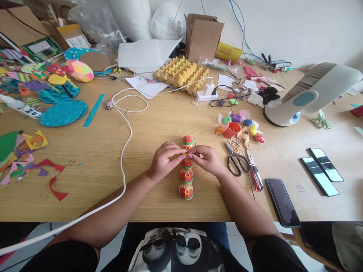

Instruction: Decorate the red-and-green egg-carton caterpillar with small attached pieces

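The left hand and right hand both pinch one yellow strip above five red-topped bumps. One pair of scissors (black-handled, I see) lies beside one cutter.

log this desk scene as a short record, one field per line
left hand: pinching a small yellow piece
right hand: fingertips beside that piece, grip unclear
under hands: bumpy strip, red tops, green edges, yellow details
right side: scissors, box cutter, fan
left side: white cable
far side: yellow egg tray
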The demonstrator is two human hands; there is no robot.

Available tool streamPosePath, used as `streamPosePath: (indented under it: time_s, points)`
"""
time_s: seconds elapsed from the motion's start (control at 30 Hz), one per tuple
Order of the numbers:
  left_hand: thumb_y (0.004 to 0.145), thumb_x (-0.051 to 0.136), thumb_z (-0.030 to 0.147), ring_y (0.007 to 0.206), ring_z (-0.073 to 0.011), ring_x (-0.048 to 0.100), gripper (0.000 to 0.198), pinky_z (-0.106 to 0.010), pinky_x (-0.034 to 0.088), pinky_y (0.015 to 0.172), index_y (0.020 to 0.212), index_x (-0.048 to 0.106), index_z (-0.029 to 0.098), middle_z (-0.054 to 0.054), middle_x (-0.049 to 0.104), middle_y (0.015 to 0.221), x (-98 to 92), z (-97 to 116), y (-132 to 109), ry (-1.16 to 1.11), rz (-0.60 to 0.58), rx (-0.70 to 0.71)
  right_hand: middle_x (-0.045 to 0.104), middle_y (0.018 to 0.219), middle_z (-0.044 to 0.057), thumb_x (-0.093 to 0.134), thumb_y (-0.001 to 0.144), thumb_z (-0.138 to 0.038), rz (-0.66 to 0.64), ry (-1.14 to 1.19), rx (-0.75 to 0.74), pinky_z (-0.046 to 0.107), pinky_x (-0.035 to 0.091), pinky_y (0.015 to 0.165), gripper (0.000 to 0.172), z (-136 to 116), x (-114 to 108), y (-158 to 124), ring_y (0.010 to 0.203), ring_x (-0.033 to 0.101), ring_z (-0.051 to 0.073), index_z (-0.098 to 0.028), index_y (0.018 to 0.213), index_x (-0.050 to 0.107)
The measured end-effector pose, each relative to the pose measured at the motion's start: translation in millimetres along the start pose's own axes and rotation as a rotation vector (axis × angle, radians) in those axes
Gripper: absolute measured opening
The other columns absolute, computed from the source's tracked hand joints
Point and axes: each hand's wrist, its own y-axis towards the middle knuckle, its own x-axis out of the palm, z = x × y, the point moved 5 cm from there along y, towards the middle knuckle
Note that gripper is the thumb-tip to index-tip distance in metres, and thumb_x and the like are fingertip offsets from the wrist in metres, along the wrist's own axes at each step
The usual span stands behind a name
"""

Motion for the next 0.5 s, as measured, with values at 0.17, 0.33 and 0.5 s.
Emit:
streamPosePath:
  time_s: [0.17, 0.33, 0.5]
  points:
    - [0.089, 0.074, 0.02, 0.084, -0.0151, 0.064, 0.012, -0.032, 0.053, 0.079, 0.1, 0.076, 0.022, -0.003, 0.073, 0.085, -0.9, 0.4, -0.4, -0.002, 0.009, 0.022, 0.073, 0.079, 0.006, 0.06, 0.096, -0.05, -0.03, 0.021, 0.007, 0.025, 0.046, 0.063, 0.039, -0.4, -0.9, -0.6, 0.066, 0.058, 0.013, -0.015, 0.091, 0.075]
    - [0.089, 0.073, 0.02, 0.082, -0.0154, 0.064, 0.008, -0.032, 0.053, 0.078, 0.097, 0.077, 0.021, -0.003, 0.073, 0.083, -2.5, 2.2, -0.1, 0.012, 0.017, 0.021, 0.072, 0.078, 0.005, 0.061, 0.093, -0.054, -0.019, 0.018, 0.034, 0.025, 0.046, 0.062, 0.041, 0.7, -1.8, -1.1, 0.066, 0.058, 0.013, -0.016, 0.09, 0.075]
    - [0.089, 0.074, 0.025, 0.086, -0.0169, 0.065, 0.016, -0.034, 0.054, 0.081, 0.104, 0.076, 0.022, -0.005, 0.074, 0.091, -2.3, 3.0, -0.2, 0.003, 0.005, 0.015, 0.072, 0.077, 0.005, 0.061, 0.094, -0.051, -0.014, 0.02, 0.024, 0.025, 0.047, 0.063, 0.038, -0.1, -1.3, -0.4, 0.066, 0.059, 0.013, -0.016, 0.087, 0.074]
